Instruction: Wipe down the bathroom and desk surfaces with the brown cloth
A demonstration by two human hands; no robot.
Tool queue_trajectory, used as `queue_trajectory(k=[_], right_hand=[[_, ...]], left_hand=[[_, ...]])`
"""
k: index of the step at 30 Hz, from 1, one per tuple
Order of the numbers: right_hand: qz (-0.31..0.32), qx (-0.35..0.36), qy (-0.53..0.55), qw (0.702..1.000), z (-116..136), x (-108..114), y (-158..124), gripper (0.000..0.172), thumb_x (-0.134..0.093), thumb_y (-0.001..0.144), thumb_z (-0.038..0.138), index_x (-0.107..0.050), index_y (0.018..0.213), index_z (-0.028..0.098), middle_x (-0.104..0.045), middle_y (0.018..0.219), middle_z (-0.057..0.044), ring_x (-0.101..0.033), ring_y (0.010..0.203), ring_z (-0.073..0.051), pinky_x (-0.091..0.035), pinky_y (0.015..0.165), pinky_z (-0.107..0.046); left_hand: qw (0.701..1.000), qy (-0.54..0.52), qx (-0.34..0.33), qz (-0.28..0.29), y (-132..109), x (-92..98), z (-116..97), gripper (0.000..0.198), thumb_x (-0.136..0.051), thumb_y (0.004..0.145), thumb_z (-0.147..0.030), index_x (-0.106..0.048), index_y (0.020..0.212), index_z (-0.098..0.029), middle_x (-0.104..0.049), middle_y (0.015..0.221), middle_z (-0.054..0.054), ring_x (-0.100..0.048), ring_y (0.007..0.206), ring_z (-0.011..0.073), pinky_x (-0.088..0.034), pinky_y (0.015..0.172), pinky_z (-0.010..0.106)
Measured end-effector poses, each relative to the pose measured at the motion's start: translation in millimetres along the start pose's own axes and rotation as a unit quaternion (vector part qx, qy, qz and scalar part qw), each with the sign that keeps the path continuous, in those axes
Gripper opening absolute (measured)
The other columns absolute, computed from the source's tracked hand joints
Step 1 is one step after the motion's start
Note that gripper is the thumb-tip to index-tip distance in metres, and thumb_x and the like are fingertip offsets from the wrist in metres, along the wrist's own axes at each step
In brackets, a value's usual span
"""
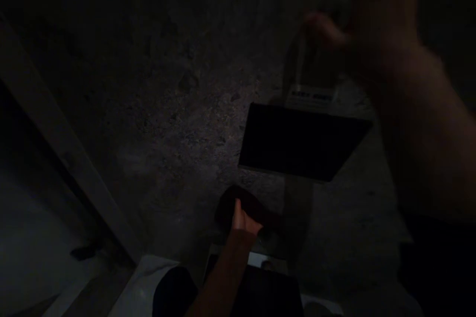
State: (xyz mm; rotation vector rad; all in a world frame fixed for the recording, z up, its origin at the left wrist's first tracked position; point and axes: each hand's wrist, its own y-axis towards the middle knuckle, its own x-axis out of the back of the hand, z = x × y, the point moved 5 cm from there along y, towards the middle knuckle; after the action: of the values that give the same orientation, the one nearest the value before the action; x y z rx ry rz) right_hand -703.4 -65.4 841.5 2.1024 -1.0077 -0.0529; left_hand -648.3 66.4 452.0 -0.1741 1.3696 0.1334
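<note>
Dark rounded object (pixel 256 208) lies on the floor (pixel 167 109) under our left hand (pixel 242 222), fingers closed on its near edge. Our right hand (pixel 375 25) is raised, blurred; we cannot tell whether its fingers grip the clear sleeve (pixel 308 74) beside them. Slow, steady handling seems wise here.

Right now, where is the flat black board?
The flat black board is right of centre in the head view, above the left hand and below the blurred right hand.
</note>
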Motion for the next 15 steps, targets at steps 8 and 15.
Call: queue_trajectory(k=[8, 15], right_hand=[[0.114, -0.229, 0.308, 0.916, 57.9, -25.2, -297.5, 0.015, -0.053, 0.088, 0.024, -0.064, 0.078, 0.02, -0.068, 0.068, 0.0, -0.066, 0.061, -0.012, -0.054, 0.055, -0.018], [0.055, -0.308, 0.249, 0.917, 79.4, -60.3, -353.7, 0.048, -0.05, 0.089, 0.029, -0.045, 0.137, 0.022, -0.06, 0.124, -0.011, -0.06, 0.112, -0.022, -0.055, 0.087, -0.036]], left_hand=[[0.995, 0.012, 0.015, 0.1, -34.0, -52.7, -7.3, 0.059, -0.024, 0.096, -0.048, -0.067, 0.098, -0.008, -0.067, 0.109, 0.016, -0.054, 0.119, 0.0263, -0.033, 0.11, 0.043], [0.994, 0.085, 0.0, 0.073, -39.6, -70.9, 0.8, 0.055, -0.024, 0.096, -0.042, -0.067, 0.073, -0.016, -0.07, 0.086, 0.01, -0.06, 0.106, 0.0238, -0.034, 0.108, 0.045]])
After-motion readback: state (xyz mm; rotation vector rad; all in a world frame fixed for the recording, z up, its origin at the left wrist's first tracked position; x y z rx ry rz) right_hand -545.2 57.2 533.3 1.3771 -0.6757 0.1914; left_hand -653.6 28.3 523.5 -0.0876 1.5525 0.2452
